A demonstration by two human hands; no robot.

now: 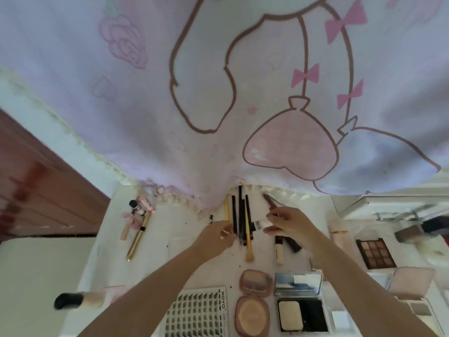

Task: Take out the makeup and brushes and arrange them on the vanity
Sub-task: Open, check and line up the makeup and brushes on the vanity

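Observation:
On the white vanity (170,239) a row of dark pencils (234,215) and a yellow-handled brush (248,239) lie side by side under the curtain hem. My left hand (213,237) is at the near end of that row, its curled fingers pinching a black pencil (240,229). My right hand (289,224) pinches a small white tube with a black cap (260,224), held crosswise just above the row's right side. A brown pencil (268,200) and a thin metal tool (279,201) lie beyond the right hand.
A gold tube (137,237) and pink bottles (142,205) lie left. A concealer (279,251), dark lipstick (294,244), round compact (254,297), square compact (301,310), lash tray (199,312), eyeshadow palette (375,254) and fluffy brush (73,300) sit nearer. A printed curtain (218,93) hangs behind.

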